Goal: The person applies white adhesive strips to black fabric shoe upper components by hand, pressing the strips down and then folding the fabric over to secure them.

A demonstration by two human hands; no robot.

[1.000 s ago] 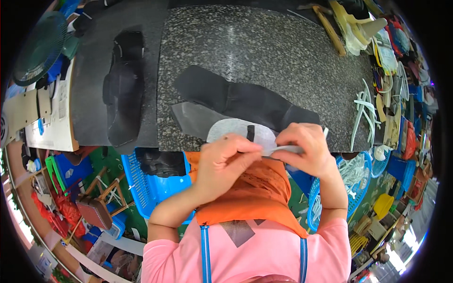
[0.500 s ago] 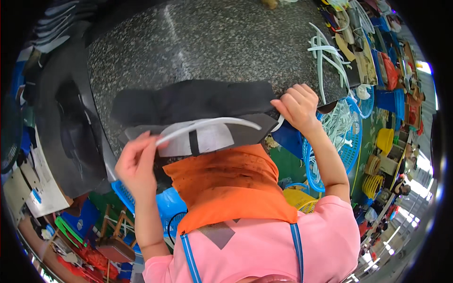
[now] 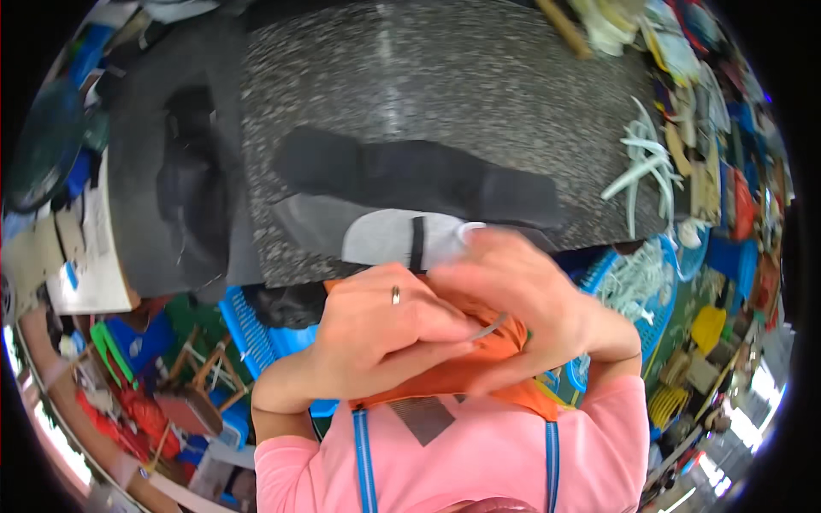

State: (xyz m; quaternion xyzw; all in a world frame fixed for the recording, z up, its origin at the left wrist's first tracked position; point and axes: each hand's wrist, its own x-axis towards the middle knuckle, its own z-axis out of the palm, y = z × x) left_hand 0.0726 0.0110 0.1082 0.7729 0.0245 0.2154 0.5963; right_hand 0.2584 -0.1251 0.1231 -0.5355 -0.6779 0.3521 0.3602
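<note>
My left hand (image 3: 376, 329), with a ring on one finger, is closed in a pinch low over the table's near edge. Its fingertips hold the end of a narrow white strip (image 3: 492, 328). My right hand (image 3: 534, 299), smeared by motion, is curled beside it around the same strip; a pale curl shows above its fingers. Behind the hands, a dark grey piece with a light grey patch (image 3: 368, 237) and a black band (image 3: 417, 242) lies at the table edge. A long black padded piece (image 3: 419, 175) lies along its far side. My right hand covers part of the patch.
On the speckled table (image 3: 479, 94), several pale strips (image 3: 641, 167) lie at right. A blue basket (image 3: 663, 295) of such strips stands below the right edge. Black sheet material (image 3: 128, 197) covers the left side. Another blue basket (image 3: 248, 329) stands below the near edge, at left.
Both hands have come together at the near edge, from wide apart over the grey piece. The white strip has left the grey piece and is bunched between them. The view has shifted left.
</note>
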